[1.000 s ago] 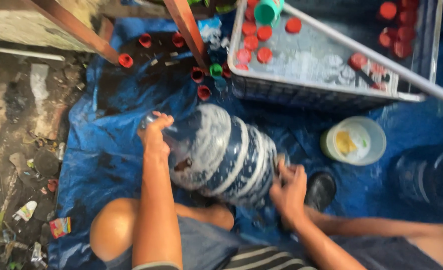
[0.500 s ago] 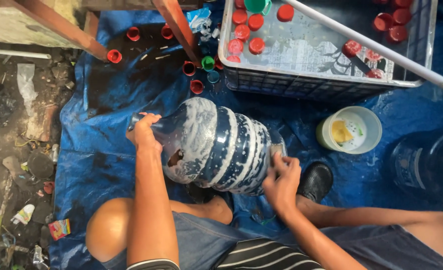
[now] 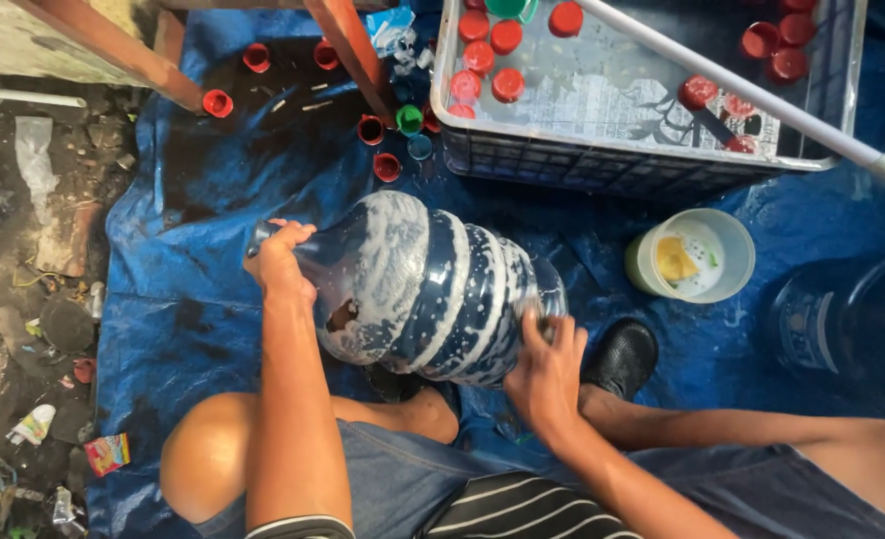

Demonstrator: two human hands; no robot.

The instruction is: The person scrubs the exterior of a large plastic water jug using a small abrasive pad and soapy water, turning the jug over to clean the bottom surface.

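Blue tarpaulin (image 3: 193, 299) covers the ground, with the big soapy water jug (image 3: 422, 289) lying on its side at its middle. Left of the jug, the left hand (image 3: 281, 262) is closed round its neck. At the jug's right end, the right hand (image 3: 545, 374) presses spread fingers against its base. Beyond the jug stands a grey crate (image 3: 602, 165) of red caps (image 3: 507, 84); right of the jug sits a small tub (image 3: 697, 255).

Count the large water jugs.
2. The soapy jug lies on the blue tarp, left hand gripping its neck, right hand at its base; the second jug sits at the right edge. Others may be hidden.
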